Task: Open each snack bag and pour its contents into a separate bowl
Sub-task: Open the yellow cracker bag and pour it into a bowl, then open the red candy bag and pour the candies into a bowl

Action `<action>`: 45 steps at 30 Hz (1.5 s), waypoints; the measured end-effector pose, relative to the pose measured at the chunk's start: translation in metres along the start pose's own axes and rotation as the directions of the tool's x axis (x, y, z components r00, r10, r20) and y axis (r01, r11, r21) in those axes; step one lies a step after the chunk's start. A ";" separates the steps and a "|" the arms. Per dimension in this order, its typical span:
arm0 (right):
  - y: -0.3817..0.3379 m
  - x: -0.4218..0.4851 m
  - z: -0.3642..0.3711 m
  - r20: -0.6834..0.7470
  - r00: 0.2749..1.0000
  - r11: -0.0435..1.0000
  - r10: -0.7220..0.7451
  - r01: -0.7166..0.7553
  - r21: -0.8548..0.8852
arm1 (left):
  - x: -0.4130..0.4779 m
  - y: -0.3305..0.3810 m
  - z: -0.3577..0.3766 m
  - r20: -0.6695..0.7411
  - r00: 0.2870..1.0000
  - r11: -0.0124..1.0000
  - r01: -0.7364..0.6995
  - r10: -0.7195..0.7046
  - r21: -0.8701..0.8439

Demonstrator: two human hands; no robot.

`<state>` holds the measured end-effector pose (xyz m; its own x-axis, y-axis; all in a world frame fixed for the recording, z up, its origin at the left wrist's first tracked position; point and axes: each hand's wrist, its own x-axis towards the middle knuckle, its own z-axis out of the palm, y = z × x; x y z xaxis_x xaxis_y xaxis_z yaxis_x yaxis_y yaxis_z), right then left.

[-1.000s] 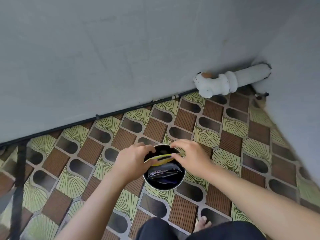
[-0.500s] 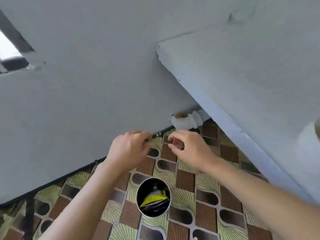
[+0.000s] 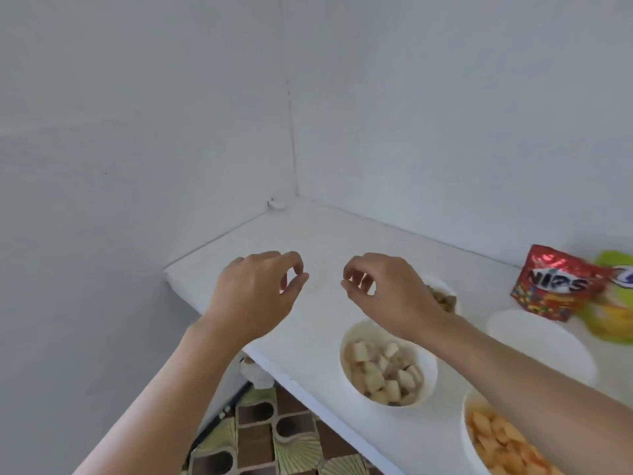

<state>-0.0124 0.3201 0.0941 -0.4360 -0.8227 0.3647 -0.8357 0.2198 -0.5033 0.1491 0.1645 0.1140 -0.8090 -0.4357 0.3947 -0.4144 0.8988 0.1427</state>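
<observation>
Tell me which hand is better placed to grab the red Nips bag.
Right, probably: the right hand hovers empty, nearer the red Nips bag on the counter; the left hand is farther.

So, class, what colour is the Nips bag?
The Nips bag is red with white lettering, head view.

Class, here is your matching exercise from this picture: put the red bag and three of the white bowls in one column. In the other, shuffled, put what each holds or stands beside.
Column one
1. red Nips bag
2. middle bowl
3. bottom-right bowl
4. widest bowl

Column two
A. holds orange chips
B. looks empty
C. beside a green-yellow bag
D. holds pale squarish pieces

Pairs: 1-C, 2-D, 3-A, 4-B
</observation>
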 end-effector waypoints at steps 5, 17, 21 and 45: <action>0.051 -0.018 -0.061 -0.158 0.980 0.984 0.124 -0.141 -0.107 | 0.061 0.066 0.024 -0.037 0.983 0.980 -0.183 0.180 -0.080; 0.175 -0.035 -0.147 -0.465 0.793 0.786 0.393 -0.553 -0.278 | 0.208 0.202 0.121 -0.019 0.846 0.831 -0.527 0.532 -0.177; 0.207 -0.033 -0.164 -0.515 0.718 0.676 0.469 -0.666 -0.314 | 0.249 0.242 0.154 -0.028 0.793 0.772 -0.600 0.609 -0.210; 0.341 -0.043 -0.126 -0.531 0.661 0.447 0.531 -0.750 -0.487 | 0.281 0.336 0.292 0.152 0.653 0.663 -0.680 0.742 -0.314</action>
<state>-0.3207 0.4970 0.0054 -0.9089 -0.1485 0.3896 -0.2089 0.9709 -0.1173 -0.3395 0.3303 0.0076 -0.8991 0.3751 0.2256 0.4062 0.9070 0.1108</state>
